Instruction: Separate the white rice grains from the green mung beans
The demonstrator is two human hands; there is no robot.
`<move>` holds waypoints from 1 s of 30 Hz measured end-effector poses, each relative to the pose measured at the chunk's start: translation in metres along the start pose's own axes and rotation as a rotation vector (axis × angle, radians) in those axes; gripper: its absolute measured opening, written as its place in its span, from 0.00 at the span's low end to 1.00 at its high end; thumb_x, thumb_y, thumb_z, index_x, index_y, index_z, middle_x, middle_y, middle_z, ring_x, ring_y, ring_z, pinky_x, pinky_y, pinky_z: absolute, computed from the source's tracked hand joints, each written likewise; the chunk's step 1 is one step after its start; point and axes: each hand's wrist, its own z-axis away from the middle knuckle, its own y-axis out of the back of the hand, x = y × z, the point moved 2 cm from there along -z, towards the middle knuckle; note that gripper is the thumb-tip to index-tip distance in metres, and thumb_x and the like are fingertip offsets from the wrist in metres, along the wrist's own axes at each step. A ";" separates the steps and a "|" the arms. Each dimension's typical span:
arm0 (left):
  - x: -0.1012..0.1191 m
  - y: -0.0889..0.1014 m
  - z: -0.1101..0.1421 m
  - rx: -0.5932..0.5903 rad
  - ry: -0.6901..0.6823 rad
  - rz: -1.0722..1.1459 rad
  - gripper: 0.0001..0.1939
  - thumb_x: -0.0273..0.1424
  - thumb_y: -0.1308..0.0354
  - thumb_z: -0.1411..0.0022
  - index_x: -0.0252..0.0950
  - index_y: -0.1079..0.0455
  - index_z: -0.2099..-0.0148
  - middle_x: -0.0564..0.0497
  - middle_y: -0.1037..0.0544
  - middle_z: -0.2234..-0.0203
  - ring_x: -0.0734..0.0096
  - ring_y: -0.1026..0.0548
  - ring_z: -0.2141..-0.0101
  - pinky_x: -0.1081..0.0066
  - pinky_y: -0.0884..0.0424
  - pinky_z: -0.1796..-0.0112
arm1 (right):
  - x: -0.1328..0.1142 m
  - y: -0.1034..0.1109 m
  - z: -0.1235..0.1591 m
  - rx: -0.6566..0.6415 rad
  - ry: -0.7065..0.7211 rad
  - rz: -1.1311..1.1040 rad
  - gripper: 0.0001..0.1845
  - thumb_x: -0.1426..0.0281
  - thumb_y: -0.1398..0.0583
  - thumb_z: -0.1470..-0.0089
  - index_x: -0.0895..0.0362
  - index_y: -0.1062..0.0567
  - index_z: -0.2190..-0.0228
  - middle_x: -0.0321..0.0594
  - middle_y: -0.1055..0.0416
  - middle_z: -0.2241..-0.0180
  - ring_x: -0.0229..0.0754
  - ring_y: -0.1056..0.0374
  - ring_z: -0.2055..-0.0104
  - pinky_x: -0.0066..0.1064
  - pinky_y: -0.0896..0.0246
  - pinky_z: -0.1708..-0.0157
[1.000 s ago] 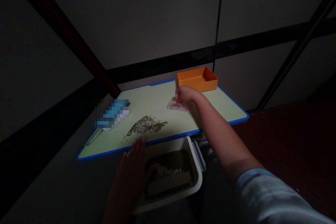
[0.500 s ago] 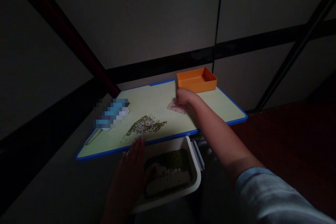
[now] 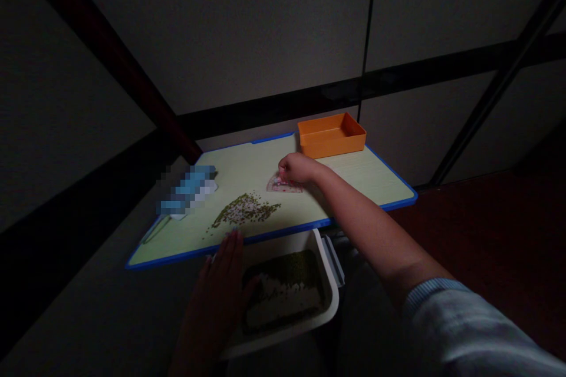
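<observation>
My right hand [image 3: 297, 168] is closed on a clear pinkish protractor [image 3: 284, 187], whose flat edge faces me just above the board. To its front left a loose pile of small green beans mixed with whitish grains [image 3: 244, 211] is spread on the pale yellow board [image 3: 247, 166] with a blue rim. In shadow, my left hand [image 3: 220, 285] lies over the left side of a white plastic container [image 3: 326, 271], fingers stretched toward the board's front edge, thumb out over the inside. More green beans and pale grains [image 3: 287, 291] lie in that container.
An orange open box [image 3: 332, 142] stands at the board's back right. Blurred blue and white items [image 3: 188, 191] lie at the left edge, with a thin stick-like thing [image 3: 155, 230] before them. A panelled wall [image 3: 274, 29] rises behind the board.
My right hand has moved left with the protractor, toward the pile, and the protractor has turned so its straight edge faces the front. My left hand stays in place.
</observation>
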 end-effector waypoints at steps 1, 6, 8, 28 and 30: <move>0.000 -0.001 0.000 0.001 0.000 0.004 0.41 0.48 0.58 0.37 0.34 0.69 0.31 0.38 0.40 0.36 0.55 0.37 0.39 0.55 0.34 0.47 | -0.003 -0.003 0.000 -0.001 0.018 0.008 0.06 0.70 0.38 0.49 0.60 0.23 0.72 0.36 0.28 0.77 0.33 0.39 0.77 0.25 0.52 0.75; 0.000 -0.001 0.002 0.020 0.008 0.041 0.41 0.48 0.57 0.37 0.36 0.68 0.31 0.39 0.41 0.35 0.55 0.38 0.38 0.56 0.36 0.45 | -0.014 -0.013 -0.002 -0.025 0.120 -0.005 0.07 0.69 0.39 0.47 0.60 0.23 0.72 0.33 0.31 0.81 0.31 0.42 0.79 0.26 0.53 0.75; 0.001 0.000 0.002 0.013 0.008 0.038 0.41 0.48 0.56 0.38 0.36 0.68 0.31 0.40 0.41 0.35 0.55 0.38 0.38 0.56 0.37 0.45 | -0.014 -0.016 -0.003 -0.045 0.152 -0.033 0.07 0.68 0.38 0.48 0.60 0.23 0.72 0.32 0.33 0.81 0.31 0.42 0.79 0.25 0.53 0.74; 0.000 0.002 0.001 -0.033 0.016 0.042 0.42 0.48 0.56 0.38 0.35 0.68 0.31 0.38 0.42 0.35 0.53 0.38 0.38 0.53 0.35 0.46 | -0.004 -0.008 0.005 -0.336 0.103 -0.230 0.02 0.76 0.35 0.54 0.61 0.24 0.76 0.28 0.34 0.86 0.29 0.40 0.82 0.23 0.46 0.75; 0.000 0.003 0.001 -0.039 0.025 0.053 0.41 0.48 0.56 0.38 0.35 0.67 0.31 0.38 0.42 0.35 0.53 0.39 0.38 0.53 0.36 0.45 | -0.004 -0.007 0.005 -0.329 0.087 -0.244 0.02 0.77 0.35 0.54 0.61 0.24 0.76 0.28 0.34 0.86 0.29 0.40 0.82 0.23 0.47 0.76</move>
